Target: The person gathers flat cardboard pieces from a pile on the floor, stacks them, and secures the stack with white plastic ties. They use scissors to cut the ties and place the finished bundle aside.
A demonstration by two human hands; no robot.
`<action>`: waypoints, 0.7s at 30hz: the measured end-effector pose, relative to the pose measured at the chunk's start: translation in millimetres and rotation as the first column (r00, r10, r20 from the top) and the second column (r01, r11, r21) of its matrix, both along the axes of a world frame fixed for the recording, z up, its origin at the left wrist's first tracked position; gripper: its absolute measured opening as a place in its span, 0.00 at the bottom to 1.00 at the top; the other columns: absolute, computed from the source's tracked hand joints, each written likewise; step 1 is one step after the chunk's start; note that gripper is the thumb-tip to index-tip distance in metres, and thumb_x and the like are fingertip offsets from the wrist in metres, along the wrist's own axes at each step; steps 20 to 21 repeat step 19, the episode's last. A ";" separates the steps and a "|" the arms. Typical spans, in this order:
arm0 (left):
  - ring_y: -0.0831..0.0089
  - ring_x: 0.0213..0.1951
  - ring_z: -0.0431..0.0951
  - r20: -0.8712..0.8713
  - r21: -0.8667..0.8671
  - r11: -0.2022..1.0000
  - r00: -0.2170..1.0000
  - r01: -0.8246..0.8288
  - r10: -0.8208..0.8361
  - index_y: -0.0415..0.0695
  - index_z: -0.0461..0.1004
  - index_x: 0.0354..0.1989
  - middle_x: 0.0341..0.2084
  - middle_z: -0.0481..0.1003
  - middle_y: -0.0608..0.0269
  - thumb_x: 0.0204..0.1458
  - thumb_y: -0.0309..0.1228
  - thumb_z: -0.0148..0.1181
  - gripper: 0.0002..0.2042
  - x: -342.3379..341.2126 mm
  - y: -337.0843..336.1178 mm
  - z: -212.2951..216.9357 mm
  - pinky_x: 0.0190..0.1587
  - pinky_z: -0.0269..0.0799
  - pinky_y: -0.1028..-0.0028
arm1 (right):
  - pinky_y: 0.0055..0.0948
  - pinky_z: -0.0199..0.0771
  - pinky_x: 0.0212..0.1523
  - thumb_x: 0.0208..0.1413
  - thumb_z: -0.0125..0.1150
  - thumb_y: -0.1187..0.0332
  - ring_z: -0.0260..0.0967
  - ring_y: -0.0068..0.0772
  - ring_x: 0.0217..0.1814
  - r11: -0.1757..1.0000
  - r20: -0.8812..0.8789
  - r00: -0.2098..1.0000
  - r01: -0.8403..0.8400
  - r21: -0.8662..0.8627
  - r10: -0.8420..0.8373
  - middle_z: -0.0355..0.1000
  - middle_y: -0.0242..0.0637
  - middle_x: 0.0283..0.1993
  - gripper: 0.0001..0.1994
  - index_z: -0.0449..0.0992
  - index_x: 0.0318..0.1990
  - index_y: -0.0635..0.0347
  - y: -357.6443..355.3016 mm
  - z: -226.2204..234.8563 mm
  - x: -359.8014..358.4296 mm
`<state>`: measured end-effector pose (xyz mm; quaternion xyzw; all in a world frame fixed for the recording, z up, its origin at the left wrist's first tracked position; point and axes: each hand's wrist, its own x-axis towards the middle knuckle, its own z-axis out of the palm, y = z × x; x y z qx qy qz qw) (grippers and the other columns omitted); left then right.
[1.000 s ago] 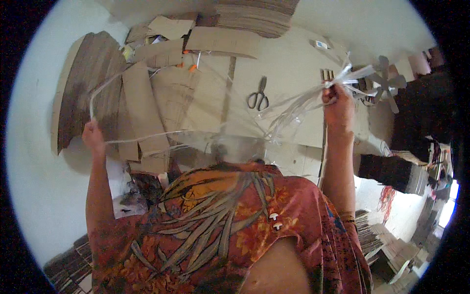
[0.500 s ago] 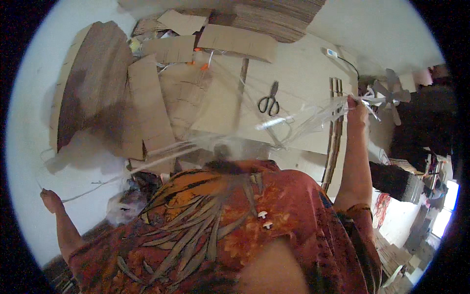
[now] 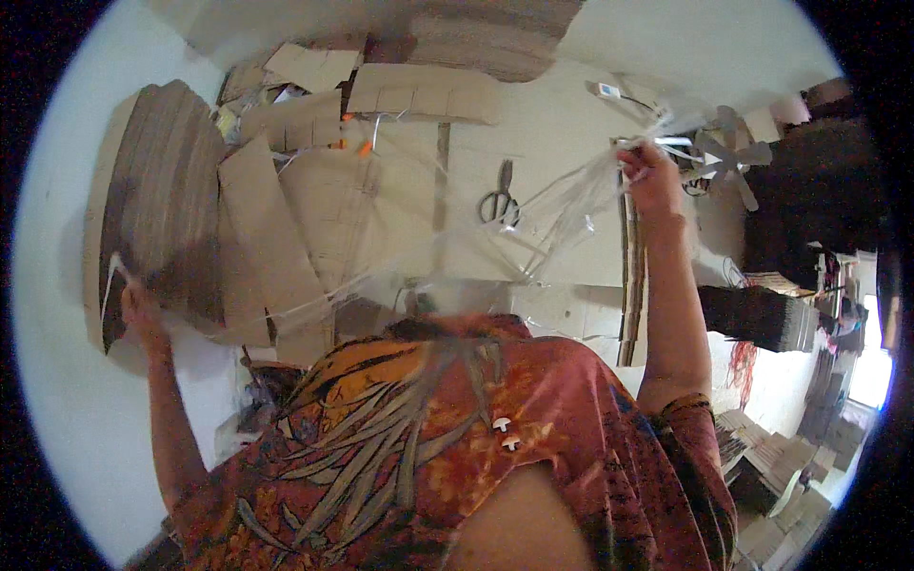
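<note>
Evidently both hands, left point(image 3: 136, 305) and right point(image 3: 649, 174), are spread wide, each clenched on the clear plastic film point(image 3: 457, 249), stretching it taut above the tabletop point(image 3: 562, 124).

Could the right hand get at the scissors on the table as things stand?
Probably not at once: the right hand is clenched on a stretched clear plastic sheet that spans above the scissors, though they lie close by.

The film point(image 3: 533, 224) is clear and glossy, with white glints along its creases. The cardboard sheets point(image 3: 267, 228) are plain tan; the stack point(image 3: 157, 224) beside them shows fine brown stripes. The scissors point(image 3: 499, 198) are dark grey. The floor point(image 3: 562, 124) is cream. The shirt point(image 3: 457, 428) is rust-red with a grey-green leaf pattern and two white buttons
</note>
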<state>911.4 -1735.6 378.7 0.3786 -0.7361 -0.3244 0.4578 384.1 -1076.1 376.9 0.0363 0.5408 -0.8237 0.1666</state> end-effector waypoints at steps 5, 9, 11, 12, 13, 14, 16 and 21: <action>0.87 0.25 0.60 0.153 0.078 0.890 0.877 0.450 -0.456 0.42 0.70 0.41 0.27 0.66 0.75 0.51 0.31 0.47 0.11 -216.8 243.4 58.9 0.27 0.57 0.85 | 0.24 0.68 0.28 0.56 0.42 0.69 0.70 0.31 0.30 0.955 -0.076 0.972 -0.203 0.216 0.223 0.70 0.42 0.36 0.10 0.68 0.37 0.66 -73.4 17.6 44.8; 0.84 0.19 0.60 -0.175 0.341 0.573 0.649 0.745 -0.740 0.43 0.71 0.39 0.16 0.61 0.75 0.53 0.27 0.47 0.08 -288.7 354.6 20.1 0.22 0.58 0.81 | 0.28 0.72 0.37 0.56 0.41 0.68 0.71 0.35 0.33 0.944 -0.004 0.947 -0.321 0.080 0.322 0.70 0.43 0.36 0.13 0.68 0.40 0.69 -122.4 18.7 96.5; 0.82 0.18 0.62 -0.053 0.317 0.480 0.521 0.818 -0.852 0.41 0.70 0.38 0.14 0.65 0.68 0.53 0.26 0.48 0.07 -310.6 388.0 16.0 0.20 0.61 0.77 | 0.33 0.70 0.38 0.52 0.49 0.68 0.72 0.39 0.35 0.894 -0.220 0.895 -0.307 0.327 0.388 0.72 0.44 0.32 0.09 0.73 0.33 0.66 -122.3 11.1 115.7; 0.79 0.17 0.64 0.004 0.258 0.499 0.516 0.827 -0.857 0.40 0.70 0.38 0.14 0.66 0.64 0.52 0.26 0.48 0.07 -313.4 395.0 14.3 0.21 0.62 0.75 | 0.34 0.69 0.40 0.51 0.51 0.68 0.72 0.40 0.35 0.727 -0.425 0.705 -0.186 0.661 0.567 0.72 0.44 0.33 0.09 0.74 0.33 0.63 -119.2 4.9 122.7; 0.76 0.17 0.66 0.062 0.197 0.514 0.513 0.835 -0.856 0.40 0.70 0.38 0.14 0.68 0.60 0.52 0.26 0.48 0.07 -315.3 400.4 11.0 0.21 0.63 0.74 | 0.33 0.69 0.40 0.50 0.51 0.68 0.71 0.39 0.36 0.762 -0.443 0.724 -0.175 0.624 0.528 0.72 0.43 0.34 0.08 0.74 0.33 0.61 -118.2 1.1 128.8; 0.72 0.16 0.68 0.120 0.134 0.524 0.511 0.841 -0.851 0.39 0.70 0.38 0.15 0.69 0.55 0.52 0.25 0.47 0.07 -316.0 403.3 9.5 0.21 0.64 0.72 | 0.33 0.69 0.40 0.50 0.52 0.68 0.71 0.39 0.36 0.795 -0.458 0.743 -0.162 0.584 0.488 0.72 0.43 0.34 0.08 0.75 0.33 0.60 -119.7 -0.9 135.2; 0.59 0.21 0.74 0.305 0.118 0.513 0.460 0.850 -0.834 0.40 0.69 0.38 0.19 0.70 0.45 0.50 0.27 0.50 0.08 -312.3 408.3 17.1 0.24 0.66 0.67 | 0.33 0.68 0.41 0.49 0.53 0.68 0.71 0.39 0.38 0.861 -0.438 0.796 -0.193 0.471 0.418 0.72 0.42 0.34 0.08 0.75 0.34 0.58 -113.6 -10.6 141.3; 0.57 0.24 0.75 0.487 0.052 0.474 0.392 0.879 -0.781 0.42 0.68 0.41 0.20 0.70 0.43 0.48 0.30 0.53 0.12 -305.5 412.8 18.4 0.26 0.69 0.63 | 0.37 0.65 0.48 0.46 0.56 0.69 0.68 0.47 0.43 0.874 0.078 0.926 -0.318 -0.367 0.369 0.70 0.47 0.43 0.09 0.76 0.37 0.53 -108.9 -2.9 150.9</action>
